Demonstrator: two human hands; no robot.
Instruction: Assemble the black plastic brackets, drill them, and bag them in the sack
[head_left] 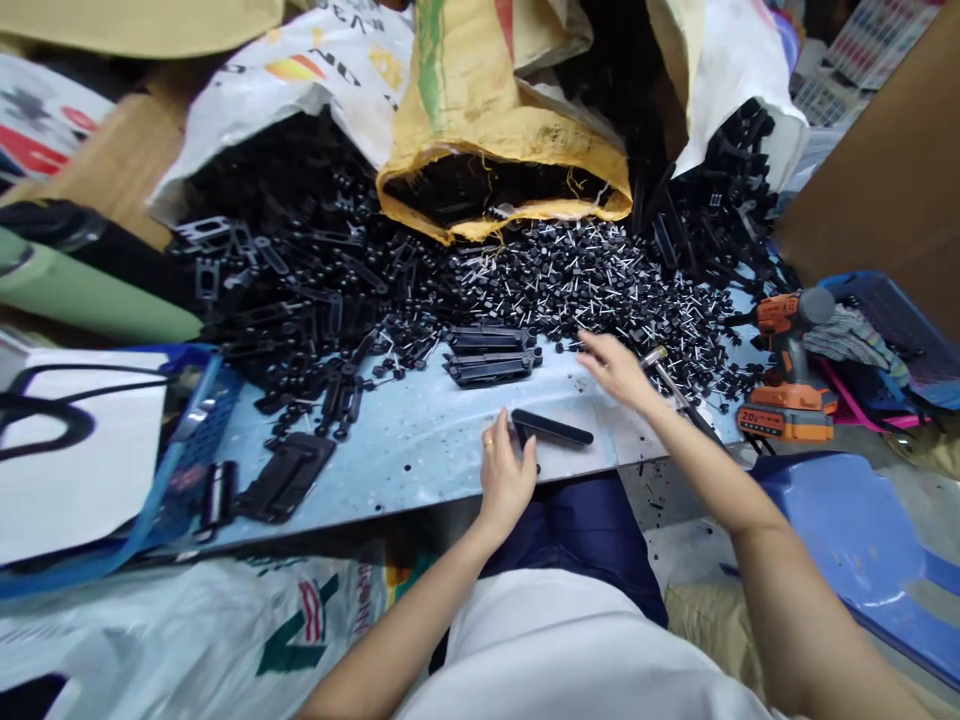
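Note:
My left hand (506, 470), with a ring on one finger, is closed at the left end of a long black plastic bar (559, 428). The bar points rightward near the table's front edge, and a second black piece shows between thumb and fingers. My right hand (615, 368) is at the near edge of a pile of small black-headed metal pins (592, 285). Its fingers are stretched out to the left, and I see nothing in them. Assembled black plastic parts (491, 368) lie side by side beyond my left hand. A screwdriver-like tool (675, 390) lies beside my right wrist.
An orange cordless drill (787, 365) stands at the right. Heaped black parts (300, 290) cover the table's back left. A yellow sack (502, 180) opens onto the pile. A blue basket (180, 440) is at the left, a blue plastic chair (855, 530) at the right.

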